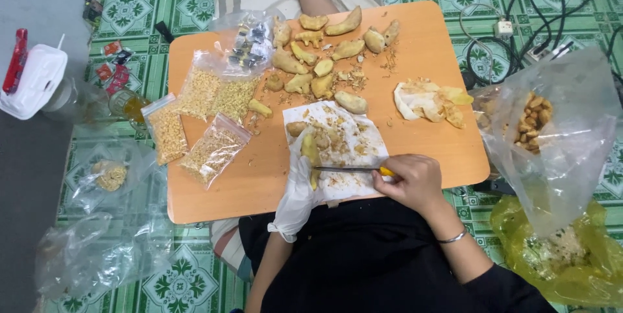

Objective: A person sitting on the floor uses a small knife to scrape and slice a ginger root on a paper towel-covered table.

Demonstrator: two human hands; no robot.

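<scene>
Ginger piece (311, 150), knobbly and pale yellow, sits gripped in gloved left hand (300, 183); right hand (412, 180) grips knife (350, 169).

- The tabletop (214, 189) is smooth orange-brown wood laminate with a matt sheen.
- The left hand (300, 186) wears a thin, white, wrinkled plastic glove.
- The knife (354, 170) has a dull metal blade and a yellow plastic handle.
- The ginger pieces (310, 149) look knobbly and matt.
- White paper (363, 141) lies crumpled under them.
- The seed bags (214, 150) are clear, glossy plastic.
- The floor (195, 280) is glossy patterned green vinyl.
</scene>
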